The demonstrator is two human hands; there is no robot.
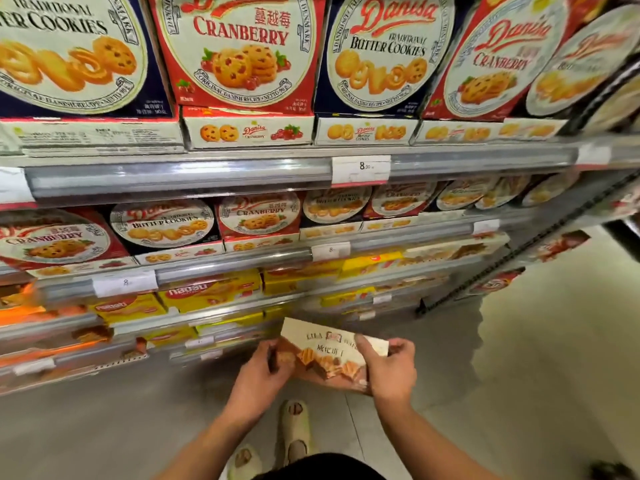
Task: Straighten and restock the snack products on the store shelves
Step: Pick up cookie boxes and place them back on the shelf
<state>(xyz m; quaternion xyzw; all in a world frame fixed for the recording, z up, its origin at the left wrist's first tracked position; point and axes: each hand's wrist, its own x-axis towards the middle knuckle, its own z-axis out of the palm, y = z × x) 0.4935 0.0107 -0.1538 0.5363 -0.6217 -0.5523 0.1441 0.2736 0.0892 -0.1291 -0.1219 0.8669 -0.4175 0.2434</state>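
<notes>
A cream and orange wafer box (322,355) with wafer pictures is held low, in front of the bottom shelves. My left hand (266,374) grips its left end and my right hand (389,367) grips its right end, thumb across the front. The box is tilted, its top edge pointing at the shelves. Red cranberry cookie boxes (242,53) and blue butter cookie boxes (377,60) fill the top shelf. More of the same boxes (258,216) stand on the second shelf. Yellow wafer boxes (211,291) lie on the lower shelves.
Shelf rails carry price tags (360,169). The shelving runs off to the right and ends at a dark upright (519,251). Pale floor (540,368) spreads right of the shelves. My two slippered feet (294,431) stand just below the box.
</notes>
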